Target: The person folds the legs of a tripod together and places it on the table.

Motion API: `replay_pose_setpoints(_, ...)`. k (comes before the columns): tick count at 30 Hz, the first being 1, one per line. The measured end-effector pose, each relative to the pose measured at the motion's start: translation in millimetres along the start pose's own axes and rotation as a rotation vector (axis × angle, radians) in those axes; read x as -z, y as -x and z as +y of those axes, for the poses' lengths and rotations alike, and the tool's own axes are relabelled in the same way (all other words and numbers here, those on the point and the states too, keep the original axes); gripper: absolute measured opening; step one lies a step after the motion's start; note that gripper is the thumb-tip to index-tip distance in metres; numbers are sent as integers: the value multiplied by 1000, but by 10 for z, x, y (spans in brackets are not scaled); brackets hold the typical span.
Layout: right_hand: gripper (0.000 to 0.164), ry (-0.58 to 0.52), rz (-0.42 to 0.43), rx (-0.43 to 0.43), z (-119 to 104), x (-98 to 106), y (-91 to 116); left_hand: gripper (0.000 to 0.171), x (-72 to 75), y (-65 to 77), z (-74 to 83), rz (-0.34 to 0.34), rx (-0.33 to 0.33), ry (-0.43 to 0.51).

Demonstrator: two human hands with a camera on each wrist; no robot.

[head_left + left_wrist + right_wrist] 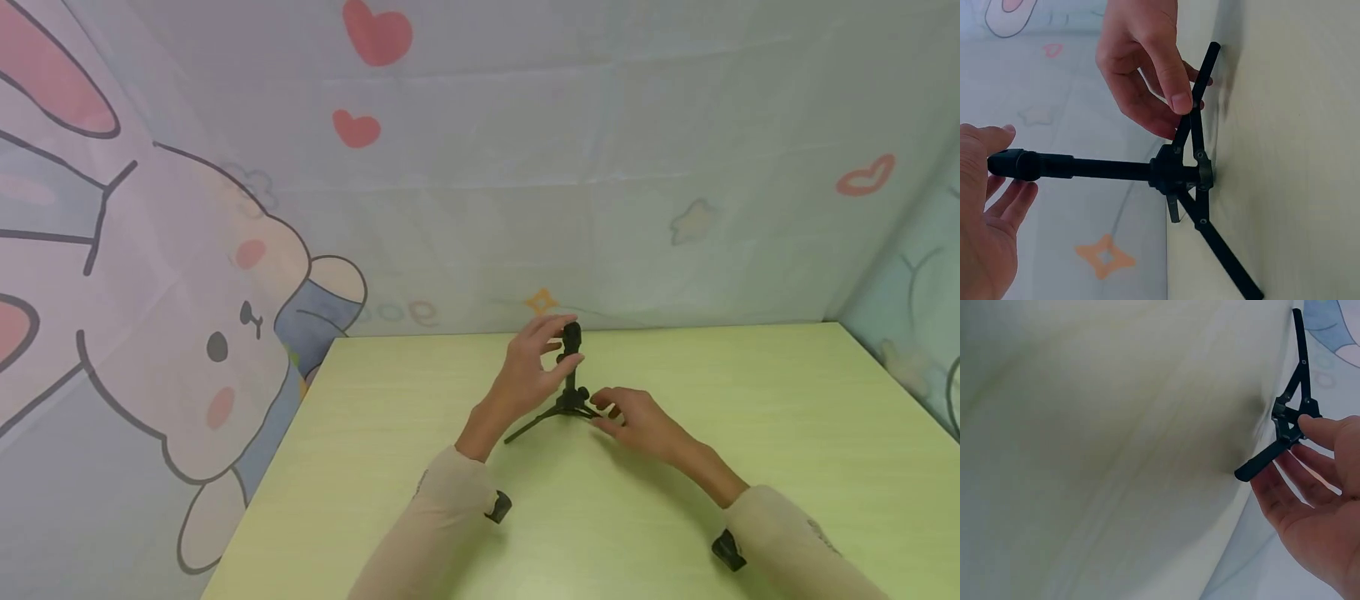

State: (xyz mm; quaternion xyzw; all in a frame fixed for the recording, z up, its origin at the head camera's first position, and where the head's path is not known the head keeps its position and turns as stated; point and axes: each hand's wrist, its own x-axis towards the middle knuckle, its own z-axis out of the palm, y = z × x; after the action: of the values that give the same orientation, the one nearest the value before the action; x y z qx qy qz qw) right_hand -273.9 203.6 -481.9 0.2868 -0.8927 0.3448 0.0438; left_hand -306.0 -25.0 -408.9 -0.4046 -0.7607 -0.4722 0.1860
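Observation:
A small black tripod [572, 398] stands upright on the table with its legs spread. My left hand [527, 367] holds the tripod's head between thumb and fingers. Low on the other side, my right hand [641, 423] pinches one of the legs. From the left wrist view, the right thumb lies on that leg [1183, 131] near a hinge, with fingers behind it. In the right wrist view the thumb touches near the hub, while the fingers sit under the leg [1265, 459]. The third leg is partly hidden.
The pale yellow-green table [360, 517] reaches back to a hanging cloth [480, 250] printed with hearts and a rabbit. Black wrist mounts [727, 550] stick out from both sleeves. A dark cable [952, 396] shows at the far right edge.

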Motion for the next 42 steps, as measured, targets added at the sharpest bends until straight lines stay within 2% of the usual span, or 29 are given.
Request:
replay_pose_setpoints(7, 11, 52, 25, 20, -11, -63, -45, 48, -73, -25, -27, 26, -12, -24)
replay_pose_setpoints(15, 6, 76, 47, 7, -44, -87, -82, 51, -77, -34, -11, 23, -11, -29)
replay_pose_setpoints(21, 7, 101, 59, -14, -77, -106, -144, 53, -64, -29, 1, -9, 12, -58)
replay_pose_setpoints(24, 8, 119, 60, -52, -117, -112, -172, 54, -59, -33, 3, -19, 18, -66)
replay_pose_setpoints(30, 13, 183, 41, -139, -195, -98, -197, 53, -59, -39, 12, -12, 12, -71)
replay_pose_setpoints(36, 24, 222, 38, -173, -231, -94, -203, 53, -68, -45, 4, -2, 4, -71)
replay_pose_setpoints(42, 27, 225, 40, -190, -240, -106, -201, 53, -59, -43, 9, -9, 10, -70)
